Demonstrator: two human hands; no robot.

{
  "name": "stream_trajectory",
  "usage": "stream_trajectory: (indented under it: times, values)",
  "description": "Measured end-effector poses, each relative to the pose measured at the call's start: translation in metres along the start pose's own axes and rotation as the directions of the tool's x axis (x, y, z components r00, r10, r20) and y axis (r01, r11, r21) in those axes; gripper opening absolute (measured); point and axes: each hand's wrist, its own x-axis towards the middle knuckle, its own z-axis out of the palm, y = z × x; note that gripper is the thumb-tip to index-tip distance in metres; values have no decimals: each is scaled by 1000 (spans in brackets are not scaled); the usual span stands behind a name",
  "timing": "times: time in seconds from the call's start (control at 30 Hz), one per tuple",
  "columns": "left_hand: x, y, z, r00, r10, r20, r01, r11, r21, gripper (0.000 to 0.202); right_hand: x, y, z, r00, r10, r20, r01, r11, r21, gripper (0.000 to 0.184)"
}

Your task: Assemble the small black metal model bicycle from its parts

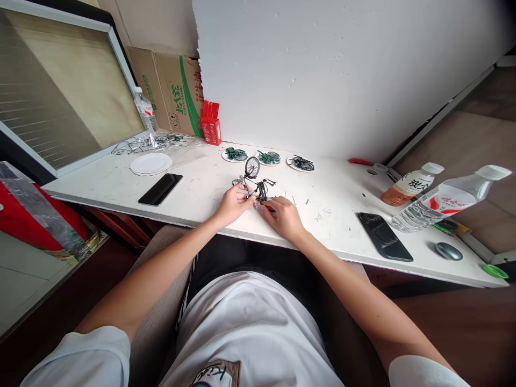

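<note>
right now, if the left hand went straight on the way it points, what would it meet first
Most likely the small dark model bicycle, right at the left hand; beyond that, probably the right hand, though depth there is unclear.

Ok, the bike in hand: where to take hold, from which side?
I'd pinch the rim of the far wheel, lightly, coming from the far side. It sticks out from the bike, clear of the left grip and right grip, which crowd the near side. Its thin rim suits a pinch.
</note>
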Motion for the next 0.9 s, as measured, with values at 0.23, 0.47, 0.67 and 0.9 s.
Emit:
stream_trajectory:
  times: [0.23,0.47,0.67,0.9]
  values:
    - [-2,4,1,1000,-5,16,5,1000,-16,51,-1,0,1,999,35,-17,-35,998,46,23]
    - [-1,-4,-2,998,38,46,-40,999,36,48,-2,1,3,999,-24,-22,25,999,43,22]
    - [-4,1,-1,996,63,60,-67,995,70,49,-2,0,3,999,-27,-37,28,999,18,26]
    - [-4,2,-1,995,89,51,-93,992,86,45,-2,0,4,996,-84,-28,79,987,-143,31]
